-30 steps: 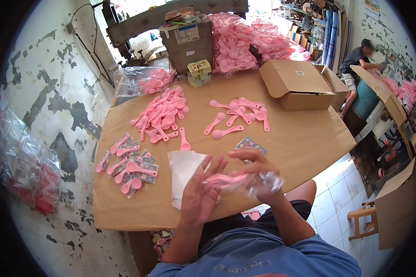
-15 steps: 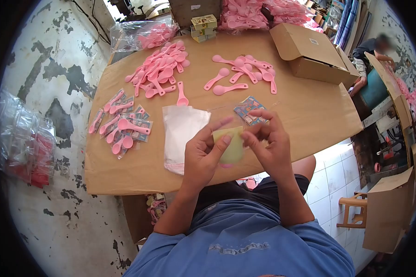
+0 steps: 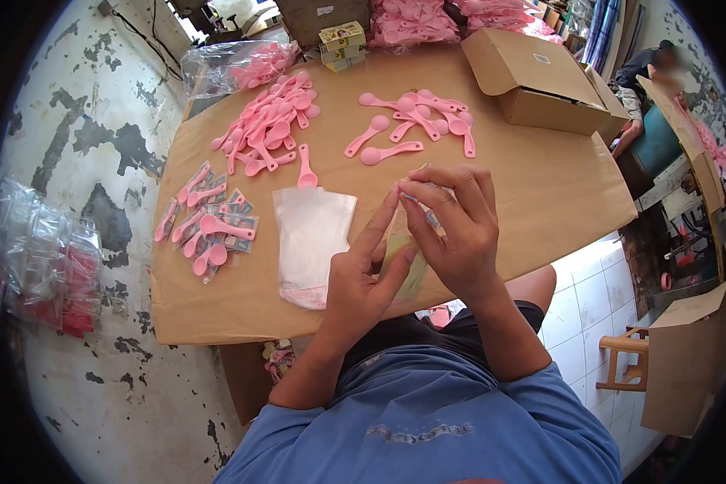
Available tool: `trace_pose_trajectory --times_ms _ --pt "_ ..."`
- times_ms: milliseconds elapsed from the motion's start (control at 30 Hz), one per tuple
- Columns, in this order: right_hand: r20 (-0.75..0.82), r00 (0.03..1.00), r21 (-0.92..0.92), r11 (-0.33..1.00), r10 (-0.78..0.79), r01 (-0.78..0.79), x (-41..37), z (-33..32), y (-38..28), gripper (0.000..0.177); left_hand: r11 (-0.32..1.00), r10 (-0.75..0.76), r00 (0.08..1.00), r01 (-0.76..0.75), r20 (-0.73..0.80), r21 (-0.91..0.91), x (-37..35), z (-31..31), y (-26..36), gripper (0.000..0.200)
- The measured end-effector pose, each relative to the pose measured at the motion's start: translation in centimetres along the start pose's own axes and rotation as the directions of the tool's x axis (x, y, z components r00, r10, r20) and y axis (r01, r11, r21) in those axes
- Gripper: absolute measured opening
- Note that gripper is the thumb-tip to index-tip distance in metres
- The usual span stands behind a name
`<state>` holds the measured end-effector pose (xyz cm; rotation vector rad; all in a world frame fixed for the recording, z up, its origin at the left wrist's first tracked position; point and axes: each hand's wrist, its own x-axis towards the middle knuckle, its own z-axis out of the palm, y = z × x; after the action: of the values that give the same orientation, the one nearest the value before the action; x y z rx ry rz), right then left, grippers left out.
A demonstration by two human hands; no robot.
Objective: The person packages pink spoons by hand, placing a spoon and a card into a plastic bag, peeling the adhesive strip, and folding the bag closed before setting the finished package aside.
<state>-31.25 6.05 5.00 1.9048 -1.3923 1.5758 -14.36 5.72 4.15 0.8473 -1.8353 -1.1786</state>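
Low over the table's front edge, my left hand (image 3: pixel 356 278) is closed on a clear plastic bag with a pale yellow-green card (image 3: pixel 412 281) in it. My right hand (image 3: pixel 464 234) pinches at the bag's upper edge, fingertips meeting those of my left hand. Left of them lies a stack of clear plastic bags (image 3: pixel 310 242), with a single pink spoon (image 3: pixel 307 171) just above it. Blue printed cards (image 3: pixel 432 219) are mostly hidden behind my right hand. Pink spoons packed in bags with cards (image 3: pixel 210 222) lie at the table's left.
A big heap of pink spoons (image 3: pixel 270 121) and a smaller group (image 3: pixel 419 113) lie farther back. A cardboard box (image 3: pixel 540 81) stands at the back right, small yellow boxes (image 3: pixel 343 40) at the back. Another person (image 3: pixel 641 81) sits at far right; a wooden stool (image 3: pixel 621 359) stands below.
My right hand has moved left and up to the bag's top edge, meeting my left fingertips. The card has tilted and is now partly covered by my fingers. The view has shifted slightly.
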Motion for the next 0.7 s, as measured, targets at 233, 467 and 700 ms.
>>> trace_pose_trajectory --times_ms 233,467,700 --pt "-0.018 0.988 0.128 0.981 0.151 -0.147 0.3 -0.5 1.0 0.020 0.999 -0.050 0.996 0.050 0.072 0.001 -0.1 0.3 -0.1 0.072" --pt "-0.057 0.669 0.889 0.343 0.741 -0.304 0.4 -2.5 3.8 0.008 0.895 -0.168 0.985 0.164 0.027 -0.414 -0.1 0.1 0.6 0.052" --pt "0.481 0.715 0.687 0.288 0.507 -0.667 -1.9 -3.5 1.4 0.013 0.865 -0.133 0.990 0.094 -0.045 -0.493 0.5 -0.2 -1.5 0.035"
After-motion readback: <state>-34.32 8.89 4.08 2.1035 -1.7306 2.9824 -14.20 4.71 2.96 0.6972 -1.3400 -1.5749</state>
